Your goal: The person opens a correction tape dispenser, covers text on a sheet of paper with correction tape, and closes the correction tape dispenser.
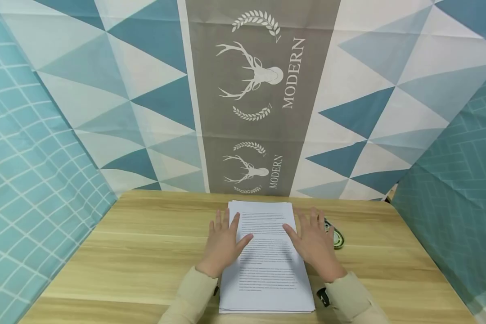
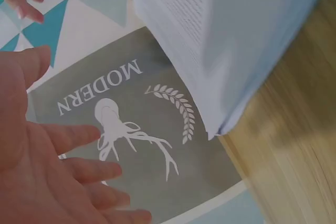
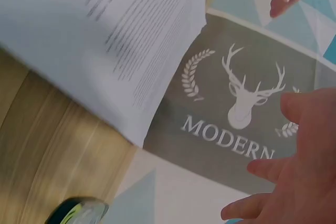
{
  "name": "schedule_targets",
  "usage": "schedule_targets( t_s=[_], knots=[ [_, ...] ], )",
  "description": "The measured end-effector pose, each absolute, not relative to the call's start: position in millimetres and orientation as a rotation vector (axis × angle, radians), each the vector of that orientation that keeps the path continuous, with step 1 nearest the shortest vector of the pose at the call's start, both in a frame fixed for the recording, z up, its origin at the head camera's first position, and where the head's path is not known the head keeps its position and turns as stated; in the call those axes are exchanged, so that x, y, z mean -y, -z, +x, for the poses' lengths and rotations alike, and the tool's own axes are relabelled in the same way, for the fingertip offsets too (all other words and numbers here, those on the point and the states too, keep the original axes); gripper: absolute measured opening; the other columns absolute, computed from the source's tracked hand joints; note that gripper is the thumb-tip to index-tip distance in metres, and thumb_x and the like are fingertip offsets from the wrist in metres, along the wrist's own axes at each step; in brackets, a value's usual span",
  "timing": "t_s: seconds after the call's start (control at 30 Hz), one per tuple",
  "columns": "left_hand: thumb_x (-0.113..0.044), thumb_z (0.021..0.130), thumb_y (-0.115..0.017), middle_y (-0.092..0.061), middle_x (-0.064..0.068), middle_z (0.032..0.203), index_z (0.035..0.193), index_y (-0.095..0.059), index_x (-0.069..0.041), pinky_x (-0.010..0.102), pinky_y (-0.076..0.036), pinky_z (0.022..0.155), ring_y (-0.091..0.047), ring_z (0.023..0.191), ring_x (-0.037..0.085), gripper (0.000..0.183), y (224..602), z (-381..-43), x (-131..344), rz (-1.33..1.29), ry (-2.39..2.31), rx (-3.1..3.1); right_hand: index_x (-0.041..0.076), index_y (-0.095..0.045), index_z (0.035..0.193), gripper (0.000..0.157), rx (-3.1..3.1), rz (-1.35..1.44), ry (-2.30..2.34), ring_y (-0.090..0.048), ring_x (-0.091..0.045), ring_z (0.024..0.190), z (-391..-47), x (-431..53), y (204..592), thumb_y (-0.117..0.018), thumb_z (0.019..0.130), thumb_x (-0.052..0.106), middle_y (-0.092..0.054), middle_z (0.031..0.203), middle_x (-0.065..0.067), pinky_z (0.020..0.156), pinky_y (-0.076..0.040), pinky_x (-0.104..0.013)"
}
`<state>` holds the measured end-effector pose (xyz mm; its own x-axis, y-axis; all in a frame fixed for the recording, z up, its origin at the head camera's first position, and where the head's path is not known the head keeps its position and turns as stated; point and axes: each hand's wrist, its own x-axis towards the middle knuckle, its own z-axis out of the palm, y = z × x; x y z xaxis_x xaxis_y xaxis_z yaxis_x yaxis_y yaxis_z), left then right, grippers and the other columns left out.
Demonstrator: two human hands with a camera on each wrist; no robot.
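A stack of printed paper (image 1: 267, 270) lies lengthwise on the wooden table, its sheets slightly uneven along the bottom edge. My left hand (image 1: 222, 245) is over the left side of the stack, fingers spread and straight. Over the right side is my right hand (image 1: 315, 246), its fingers likewise extended and apart. In the left wrist view the left palm (image 2: 31, 166) faces the camera, away from the stack's corner (image 2: 210, 114), and holds nothing. The right wrist view shows the right hand (image 3: 310, 156) with nothing in its fingers, apart from the paper (image 3: 136, 77).
Just beyond the right hand lies a small rounded object with a green and black rim (image 1: 338, 240), partly hidden by the fingers. A patterned cloth (image 1: 251, 126) with deer heads hangs behind the table (image 1: 146, 256). Teal cloths (image 1: 20, 157) hang at both sides.
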<state>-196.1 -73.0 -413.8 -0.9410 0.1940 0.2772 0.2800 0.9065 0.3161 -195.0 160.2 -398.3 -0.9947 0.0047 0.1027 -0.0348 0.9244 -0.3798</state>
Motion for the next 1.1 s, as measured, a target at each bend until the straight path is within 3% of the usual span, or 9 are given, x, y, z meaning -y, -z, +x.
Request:
schedule_targets(
  t_s=[0.17,0.33,0.63,1.0,1.1],
  knots=[
    [-0.050,0.089,-0.053,-0.034,0.028,0.144,0.134,-0.047,0.000,0.061,-0.024,0.108,-0.021,0.137,0.048,0.067,415.9,-196.5,81.8,-0.430,0.583,2.832,0.015,-0.026,0.148,0.075,2.990,0.000,-0.568,-0.005,-0.048,0.140,-196.0,-172.7,399.0,-0.030,0.092,0.064,-0.011,0.153,-0.028,0.101,-0.008,-0.074],
    [-0.042,0.089,-0.057,-0.046,0.026,0.136,0.127,-0.052,0.002,0.056,-0.030,0.106,-0.033,0.132,0.047,0.058,420.7,-197.8,89.9,-0.503,0.627,2.811,0.013,-0.027,0.147,0.077,2.980,-0.005,-0.513,-0.010,-0.050,0.139,-195.9,-181.7,401.2,-0.028,0.091,0.065,-0.016,0.151,-0.030,0.099,-0.018,-0.073],
    [-0.031,0.086,-0.064,-0.056,0.020,0.124,0.119,-0.057,0.002,0.046,-0.038,0.104,-0.049,0.122,0.035,0.047,425.8,-195.0,99.7,-0.594,0.709,2.819,0.004,-0.035,0.142,0.071,2.954,-0.020,-0.517,-0.027,-0.049,0.133,-192.1,-194.9,406.3,-0.038,0.094,0.056,-0.028,0.146,-0.030,0.092,-0.031,-0.070],
    [-0.024,0.083,-0.067,-0.062,0.015,0.109,0.108,-0.062,0.002,0.042,-0.047,0.093,-0.056,0.106,0.030,0.036,435.1,-193.8,106.7,-0.678,0.701,2.860,-0.003,-0.043,0.135,0.073,2.949,-0.074,-0.548,-0.049,-0.049,0.112,-195.4,-221.8,415.2,-0.041,0.092,0.056,-0.047,0.133,-0.028,0.079,-0.045,-0.058],
    [-0.023,0.083,-0.066,-0.063,0.013,0.107,0.106,-0.063,0.002,0.042,-0.048,0.091,-0.057,0.104,0.028,0.034,437.2,-193.3,108.3,-0.690,0.687,2.881,-0.004,-0.044,0.134,0.075,2.965,-0.099,-0.592,-0.057,-0.044,0.098,-196.6,-228.2,416.3,-0.042,0.092,0.057,-0.054,0.123,-0.029,0.068,-0.049,-0.049]
  ],
)
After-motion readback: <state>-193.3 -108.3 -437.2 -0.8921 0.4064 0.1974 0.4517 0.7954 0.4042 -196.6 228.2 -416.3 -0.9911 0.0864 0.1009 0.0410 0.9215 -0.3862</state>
